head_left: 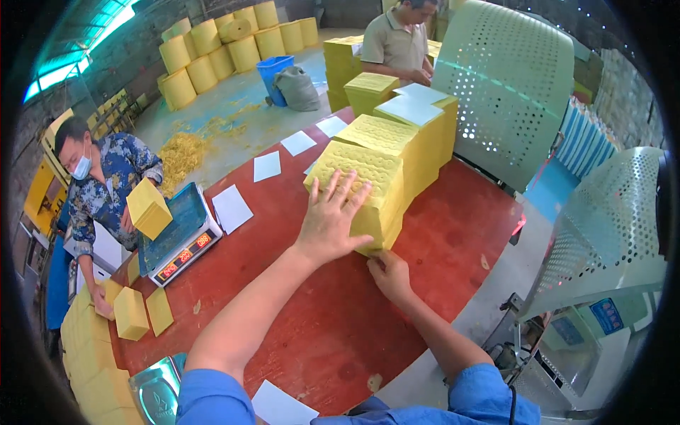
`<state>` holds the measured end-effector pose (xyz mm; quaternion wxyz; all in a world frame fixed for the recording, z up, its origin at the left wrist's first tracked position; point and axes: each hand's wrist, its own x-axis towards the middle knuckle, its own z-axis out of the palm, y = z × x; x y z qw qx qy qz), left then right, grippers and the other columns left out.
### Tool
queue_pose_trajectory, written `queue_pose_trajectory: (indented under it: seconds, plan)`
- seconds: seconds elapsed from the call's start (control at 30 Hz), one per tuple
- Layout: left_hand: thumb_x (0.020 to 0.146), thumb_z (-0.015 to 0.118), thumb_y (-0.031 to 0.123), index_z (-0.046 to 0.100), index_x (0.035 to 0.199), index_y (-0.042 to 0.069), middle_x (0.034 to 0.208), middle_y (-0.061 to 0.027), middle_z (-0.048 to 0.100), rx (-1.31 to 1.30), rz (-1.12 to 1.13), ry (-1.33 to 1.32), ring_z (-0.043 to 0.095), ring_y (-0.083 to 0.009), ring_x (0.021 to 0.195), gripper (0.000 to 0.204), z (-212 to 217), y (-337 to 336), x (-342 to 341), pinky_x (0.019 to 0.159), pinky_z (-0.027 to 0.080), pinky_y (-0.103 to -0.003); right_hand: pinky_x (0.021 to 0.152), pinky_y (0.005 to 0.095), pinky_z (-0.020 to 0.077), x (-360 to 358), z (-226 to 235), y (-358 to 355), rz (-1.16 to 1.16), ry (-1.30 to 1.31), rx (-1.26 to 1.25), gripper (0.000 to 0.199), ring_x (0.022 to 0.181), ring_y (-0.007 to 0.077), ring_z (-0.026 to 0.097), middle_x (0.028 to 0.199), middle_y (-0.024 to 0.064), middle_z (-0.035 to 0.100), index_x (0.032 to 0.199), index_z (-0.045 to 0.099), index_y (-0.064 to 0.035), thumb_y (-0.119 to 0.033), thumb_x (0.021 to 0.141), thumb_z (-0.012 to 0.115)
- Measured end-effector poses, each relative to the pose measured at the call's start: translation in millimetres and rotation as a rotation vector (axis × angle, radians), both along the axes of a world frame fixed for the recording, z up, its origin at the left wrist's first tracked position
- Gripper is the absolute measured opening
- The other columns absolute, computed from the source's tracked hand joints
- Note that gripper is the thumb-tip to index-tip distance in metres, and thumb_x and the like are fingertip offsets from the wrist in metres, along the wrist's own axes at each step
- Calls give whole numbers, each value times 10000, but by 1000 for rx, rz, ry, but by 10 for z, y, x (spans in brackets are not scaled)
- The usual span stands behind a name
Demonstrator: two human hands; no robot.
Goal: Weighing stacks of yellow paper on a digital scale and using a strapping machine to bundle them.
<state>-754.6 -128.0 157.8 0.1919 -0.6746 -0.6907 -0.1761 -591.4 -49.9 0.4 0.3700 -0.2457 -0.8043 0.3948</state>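
My left hand (pixel 331 219) lies with its fingers spread on top of the nearest tall stack of yellow paper (pixel 386 170), whose top sheet has embossed marks. Low at that stack's near corner, my right hand (pixel 389 275) has its fingers curled in and pinching the bottom edge. Directly behind stands a second yellow paper stack (pixel 379 133), close against the first. White sheets (pixel 409 110) lie on a stack farther back. All of this rests on a red table (pixel 319 354).
A digital scale (pixel 185 248) stands at the left, where a masked co-worker (pixel 106 177) handles yellow blocks. Another person (pixel 397 42) works at the far end. Perforated metal guards (pixel 506 85) rise at the right. White sheets (pixel 231 209) lie along the table's left edge.
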Motion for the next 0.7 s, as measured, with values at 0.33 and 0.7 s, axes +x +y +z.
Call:
queue_pose_trajectory:
  seconds: [0.33, 0.7]
  plan:
    - [675, 855, 304, 395, 1444, 158, 1494, -81, 397, 6, 53, -46, 336, -309, 1410, 908, -2, 239, -335, 1170, 216, -554, 719, 373, 536, -237, 61, 14, 30, 22, -116, 177, 820, 327, 685, 920, 191, 687, 1016, 705, -28, -93, 870, 630]
    - [619, 840, 238, 503, 1293, 68, 1352, -135, 506, 226, -87, 29, 451, -340, 1313, 773, -128, 146, -580, 1075, 375, -509, 826, 370, 525, -436, -290, -57, 57, 52, -173, 241, 944, 240, 682, 1021, 179, 711, 1134, 672, -11, -123, 927, 619]
